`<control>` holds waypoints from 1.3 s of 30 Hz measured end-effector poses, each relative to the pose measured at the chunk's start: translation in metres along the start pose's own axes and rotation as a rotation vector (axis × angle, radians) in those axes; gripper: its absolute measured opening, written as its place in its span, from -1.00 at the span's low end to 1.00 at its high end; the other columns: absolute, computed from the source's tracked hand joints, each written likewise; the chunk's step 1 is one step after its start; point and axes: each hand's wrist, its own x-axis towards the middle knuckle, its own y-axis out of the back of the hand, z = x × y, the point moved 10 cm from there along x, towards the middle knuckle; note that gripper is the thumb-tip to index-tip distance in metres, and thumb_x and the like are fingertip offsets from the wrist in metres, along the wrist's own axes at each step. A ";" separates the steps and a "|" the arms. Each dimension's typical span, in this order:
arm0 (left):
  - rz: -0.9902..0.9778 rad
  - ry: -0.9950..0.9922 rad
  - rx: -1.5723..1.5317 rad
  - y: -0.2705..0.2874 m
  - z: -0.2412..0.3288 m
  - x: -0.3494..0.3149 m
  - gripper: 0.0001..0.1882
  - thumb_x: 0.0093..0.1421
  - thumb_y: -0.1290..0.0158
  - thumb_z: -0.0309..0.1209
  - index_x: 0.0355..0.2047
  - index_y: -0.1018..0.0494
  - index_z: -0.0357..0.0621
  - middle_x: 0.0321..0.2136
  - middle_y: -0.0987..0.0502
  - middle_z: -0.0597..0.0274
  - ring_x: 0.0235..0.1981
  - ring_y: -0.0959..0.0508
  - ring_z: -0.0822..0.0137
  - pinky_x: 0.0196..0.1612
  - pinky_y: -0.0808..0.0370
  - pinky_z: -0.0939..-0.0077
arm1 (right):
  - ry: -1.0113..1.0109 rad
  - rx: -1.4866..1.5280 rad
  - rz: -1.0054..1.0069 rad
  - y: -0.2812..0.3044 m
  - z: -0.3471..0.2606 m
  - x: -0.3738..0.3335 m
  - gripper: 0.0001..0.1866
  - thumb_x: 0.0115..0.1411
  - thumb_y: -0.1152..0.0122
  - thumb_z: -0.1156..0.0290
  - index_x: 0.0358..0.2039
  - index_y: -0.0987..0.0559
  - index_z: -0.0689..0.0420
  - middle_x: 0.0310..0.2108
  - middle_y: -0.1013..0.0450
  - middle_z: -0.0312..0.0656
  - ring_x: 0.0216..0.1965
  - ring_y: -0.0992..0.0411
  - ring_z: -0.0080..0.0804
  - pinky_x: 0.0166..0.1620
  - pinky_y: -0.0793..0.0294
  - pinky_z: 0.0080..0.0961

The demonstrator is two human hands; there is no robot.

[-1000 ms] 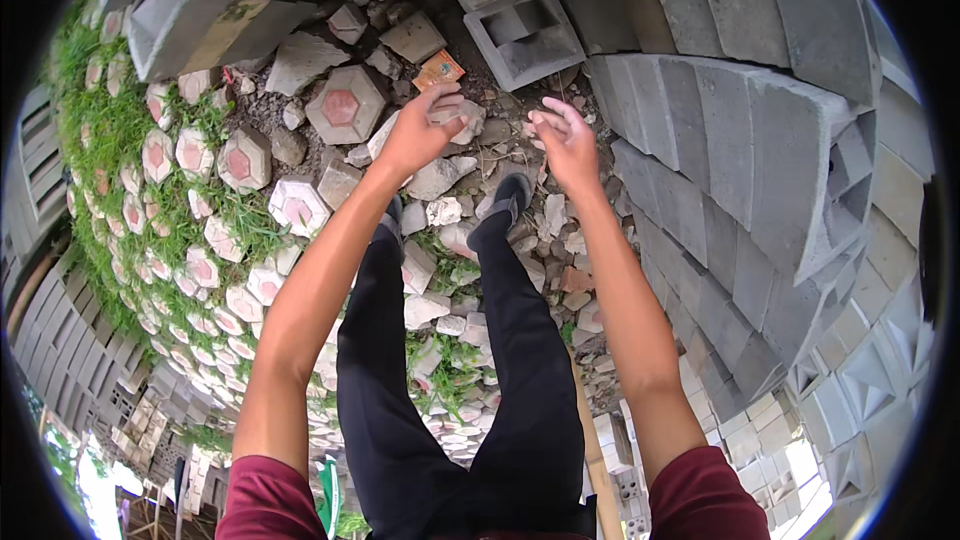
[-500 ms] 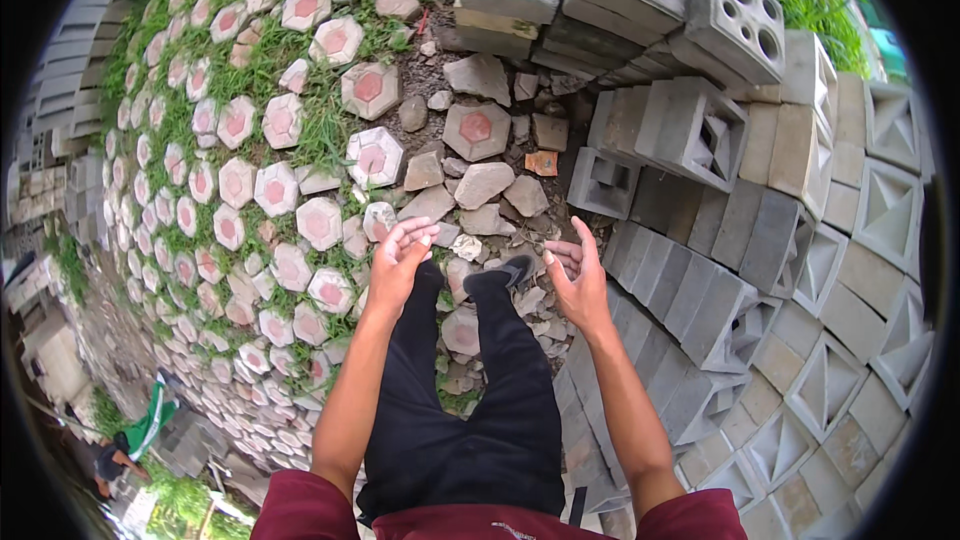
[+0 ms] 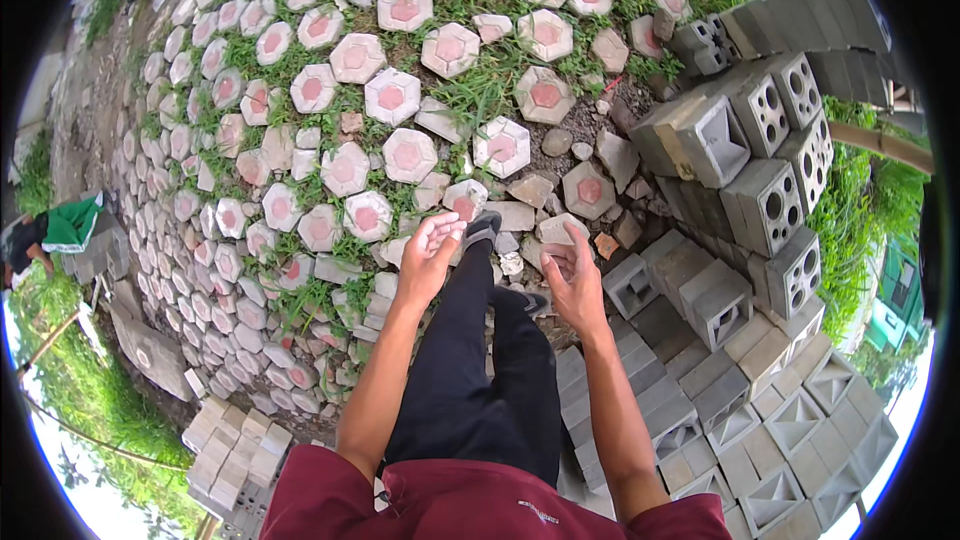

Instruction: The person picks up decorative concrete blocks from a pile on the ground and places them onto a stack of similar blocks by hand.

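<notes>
My left hand [image 3: 432, 252] hovers above the paved ground, its fingers loosely bent, with nothing in it. My right hand [image 3: 574, 282] is raised at about the same height, palm turned inward, thumb and fingers apart and empty. Between the hands show my dark shoes and black trousers [image 3: 450, 360]. Beneath my left hand lies a hexagonal paver [image 3: 465, 200] with a reddish centre. Beyond my right hand are a pale flat stone [image 3: 563, 230] and another hexagonal paver [image 3: 588, 190]. Neither hand touches anything.
Stacked grey hollow concrete blocks [image 3: 715, 300] line my right side, with round-holed blocks [image 3: 765, 205] farther back. Hexagonal pavers with grass between them spread ahead and left. Loose rubble [image 3: 617, 160] lies beside the stacks. At far left is a person with green cloth [image 3: 73, 225].
The view has swung to the left, so the block stacks sit farther right. My left foot has come forward. Both hands keep nearly the same raised, empty pose.
</notes>
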 end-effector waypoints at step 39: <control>1.020 -0.272 -0.487 0.190 0.252 -0.088 -0.70 0.31 0.02 -0.45 0.01 -0.36 -0.30 -0.09 -0.53 0.05 0.00 -0.50 0.32 0.07 -0.40 0.46 | 0.694 -0.412 -0.968 -0.238 -0.442 0.167 -0.38 0.21 -0.12 0.51 0.25 -0.14 0.27 -0.22 -0.53 0.05 -0.24 -0.55 -0.19 -0.12 -0.53 -0.35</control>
